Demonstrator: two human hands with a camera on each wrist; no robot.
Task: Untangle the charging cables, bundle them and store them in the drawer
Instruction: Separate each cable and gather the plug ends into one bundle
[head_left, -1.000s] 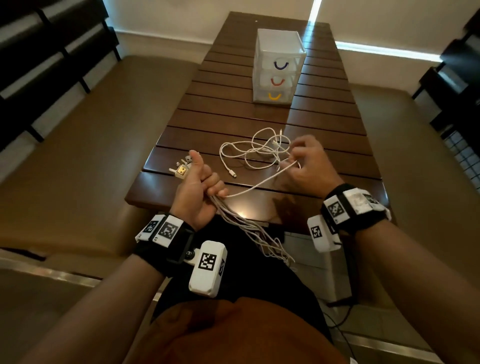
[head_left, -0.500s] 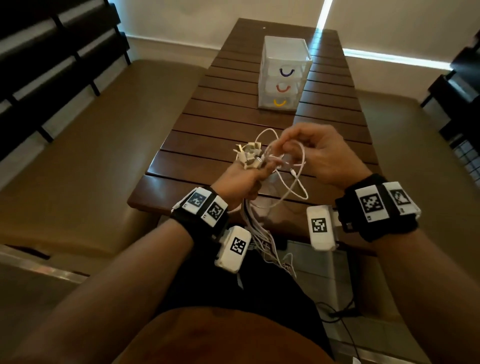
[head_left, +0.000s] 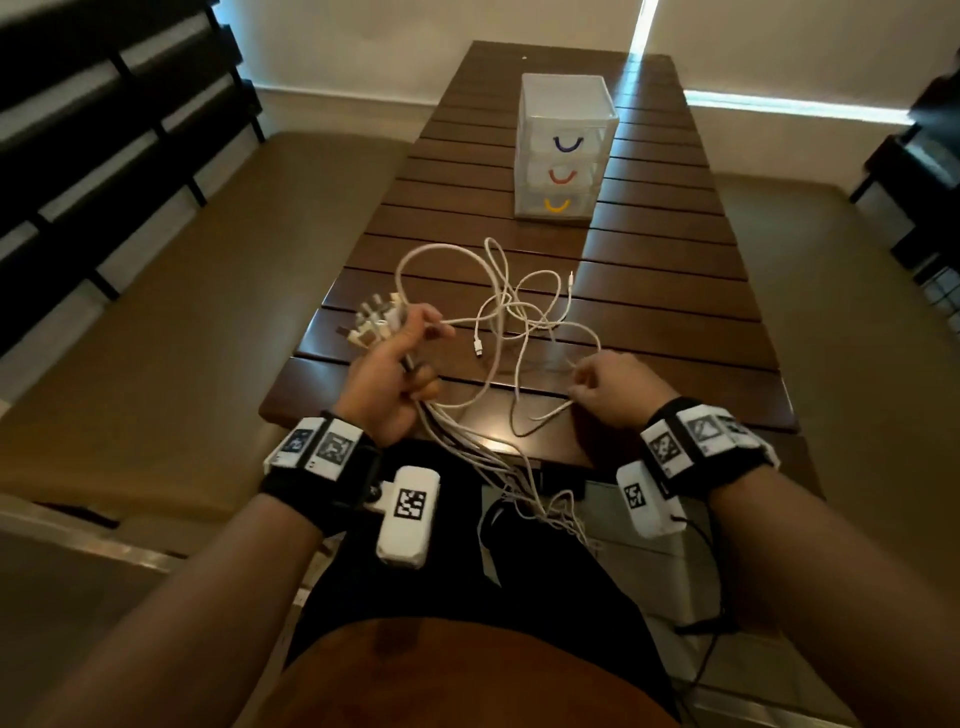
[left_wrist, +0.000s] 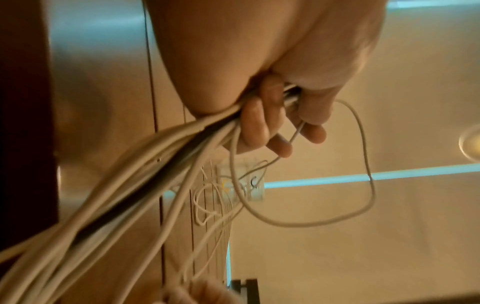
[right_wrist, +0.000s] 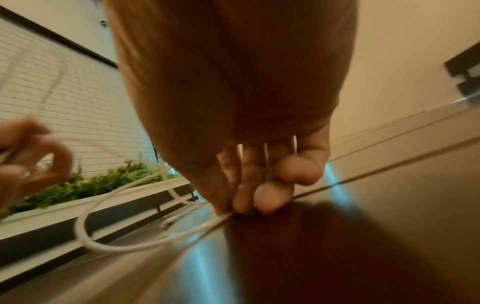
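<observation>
White cables are the whole job here. Nearest, at the table edge, the left hand is fisted round a sheaf of them, plugs fanned above and tails hanging over the edge. Beside it the right hand seems to pinch a single strand against the wood, though blur hides the fingertips. Mid-table lies the loose knot; beyond stands the drawer unit, all drawers closed. Untangling is under way; next, that strand needs drawing clear of the loops.

Dim, warm room; daylight from far slits streaks glare down the desk. Wide-angle edges bend. Both wrist views are blurred.
</observation>
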